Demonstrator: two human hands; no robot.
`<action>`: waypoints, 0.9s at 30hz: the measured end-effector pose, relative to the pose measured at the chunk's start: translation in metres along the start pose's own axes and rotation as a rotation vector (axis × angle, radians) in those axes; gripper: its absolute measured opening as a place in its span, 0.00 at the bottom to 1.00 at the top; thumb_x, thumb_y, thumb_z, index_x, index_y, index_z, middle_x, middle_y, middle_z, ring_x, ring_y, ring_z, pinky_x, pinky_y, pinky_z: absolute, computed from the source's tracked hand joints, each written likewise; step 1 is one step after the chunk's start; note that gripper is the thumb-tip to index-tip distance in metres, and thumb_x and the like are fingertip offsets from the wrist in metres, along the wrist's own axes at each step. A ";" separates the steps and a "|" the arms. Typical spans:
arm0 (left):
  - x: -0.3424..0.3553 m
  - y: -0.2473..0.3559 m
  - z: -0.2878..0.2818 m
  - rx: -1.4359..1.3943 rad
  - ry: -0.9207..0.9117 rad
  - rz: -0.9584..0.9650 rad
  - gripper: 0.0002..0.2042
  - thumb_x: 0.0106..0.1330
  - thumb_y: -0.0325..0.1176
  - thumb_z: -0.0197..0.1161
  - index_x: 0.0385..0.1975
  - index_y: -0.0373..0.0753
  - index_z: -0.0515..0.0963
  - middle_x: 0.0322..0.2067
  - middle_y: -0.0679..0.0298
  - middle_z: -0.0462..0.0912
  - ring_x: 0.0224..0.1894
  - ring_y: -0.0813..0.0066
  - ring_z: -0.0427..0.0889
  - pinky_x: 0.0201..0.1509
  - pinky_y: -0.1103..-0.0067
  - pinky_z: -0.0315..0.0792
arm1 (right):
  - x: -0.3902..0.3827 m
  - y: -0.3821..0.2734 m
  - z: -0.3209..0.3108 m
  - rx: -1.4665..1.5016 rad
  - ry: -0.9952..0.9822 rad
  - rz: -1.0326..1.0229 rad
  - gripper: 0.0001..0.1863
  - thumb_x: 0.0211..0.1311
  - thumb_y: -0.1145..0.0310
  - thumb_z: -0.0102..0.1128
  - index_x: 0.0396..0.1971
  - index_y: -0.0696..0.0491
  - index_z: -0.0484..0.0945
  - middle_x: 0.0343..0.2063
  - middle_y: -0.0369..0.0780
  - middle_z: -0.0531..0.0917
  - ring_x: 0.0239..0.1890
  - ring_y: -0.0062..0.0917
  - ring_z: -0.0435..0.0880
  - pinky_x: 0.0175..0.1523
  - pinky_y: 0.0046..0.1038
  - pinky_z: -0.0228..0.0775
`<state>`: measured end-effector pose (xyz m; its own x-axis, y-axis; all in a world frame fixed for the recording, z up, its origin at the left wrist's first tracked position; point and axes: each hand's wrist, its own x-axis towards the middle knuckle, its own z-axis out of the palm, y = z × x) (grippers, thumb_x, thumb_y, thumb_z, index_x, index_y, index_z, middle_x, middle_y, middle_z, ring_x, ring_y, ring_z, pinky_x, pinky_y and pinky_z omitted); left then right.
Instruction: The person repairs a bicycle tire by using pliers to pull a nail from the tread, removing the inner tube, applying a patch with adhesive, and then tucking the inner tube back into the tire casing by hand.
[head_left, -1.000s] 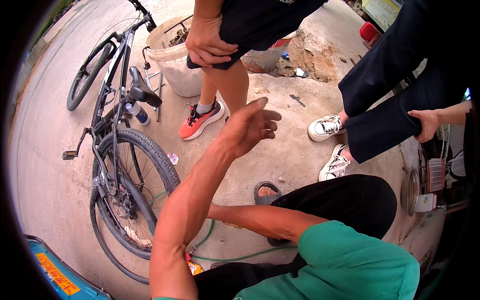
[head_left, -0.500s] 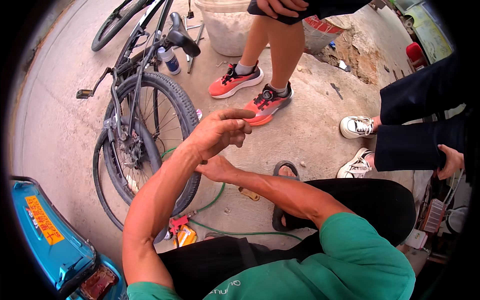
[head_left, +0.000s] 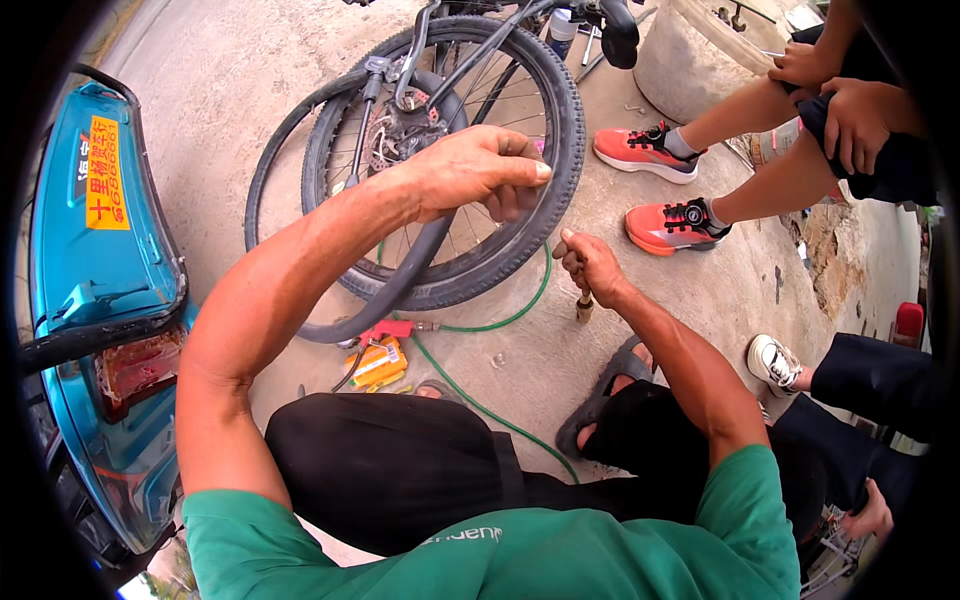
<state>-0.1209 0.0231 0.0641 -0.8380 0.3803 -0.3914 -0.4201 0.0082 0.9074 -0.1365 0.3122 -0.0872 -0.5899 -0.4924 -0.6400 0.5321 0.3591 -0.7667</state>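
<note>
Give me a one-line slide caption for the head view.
Left hand over a bike wheel with its tube hanging loose; right hand beside the green hose.

The bicycle wheel [head_left: 571,140] is right of the vehicle [head_left: 68,262], left of the bucket [head_left: 668,66], beyond the packet [head_left: 380,364]

The left hand [head_left: 485,178] hangs over the bike wheel [head_left: 400,130], fingers curled, and from here I can't tell whether it touches. A slack black tube [head_left: 408,274] curves down below it. Just outside the tyre, the right hand [head_left: 597,268] grips a small brownish tool [head_left: 584,310], its end poking out beneath the fingers. Left of that hand, a green hose [head_left: 465,329] runs to a red air gun [head_left: 388,328] beside a yellow box [head_left: 378,365]. Someone's orange shoes [head_left: 645,153] stand beyond the right hand.
</note>
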 end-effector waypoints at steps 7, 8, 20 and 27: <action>-0.065 -0.108 -0.048 0.083 0.508 -0.195 0.14 0.72 0.43 0.64 0.37 0.36 0.79 0.29 0.65 0.82 0.27 0.80 0.80 0.30 0.81 0.72 | 0.019 0.014 0.008 -0.273 0.173 0.004 0.26 0.69 0.47 0.57 0.34 0.59 0.81 0.17 0.31 0.70 0.16 0.16 0.64 0.22 0.27 0.55; -0.076 -0.134 -0.051 0.111 0.568 -0.205 0.15 0.73 0.44 0.64 0.37 0.36 0.79 0.29 0.65 0.82 0.26 0.81 0.79 0.30 0.81 0.72 | 0.017 0.003 0.023 -0.363 0.166 0.102 0.25 0.68 0.47 0.56 0.34 0.58 0.82 0.16 0.31 0.69 0.16 0.17 0.63 0.21 0.30 0.54; -0.097 -0.184 -0.014 0.429 0.517 -0.194 0.26 0.70 0.51 0.63 0.49 0.28 0.79 0.40 0.51 0.85 0.44 0.67 0.83 0.50 0.70 0.75 | 0.052 0.066 0.036 -0.220 0.158 0.328 0.18 0.66 0.57 0.60 0.36 0.60 0.79 0.24 0.41 0.82 0.22 0.27 0.79 0.25 0.33 0.68; -0.096 -0.171 -0.013 0.376 0.529 -0.152 0.25 0.72 0.51 0.61 0.48 0.29 0.80 0.39 0.52 0.83 0.41 0.67 0.82 0.46 0.69 0.74 | 0.071 0.020 0.014 -0.149 0.264 -0.092 0.22 0.73 0.52 0.49 0.51 0.54 0.80 0.44 0.43 0.87 0.47 0.34 0.86 0.52 0.40 0.77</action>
<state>0.0271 -0.0268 -0.0554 -0.8774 -0.1548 -0.4541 -0.4769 0.3842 0.7905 -0.1591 0.2737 -0.1472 -0.7788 -0.3126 -0.5439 0.3863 0.4442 -0.8084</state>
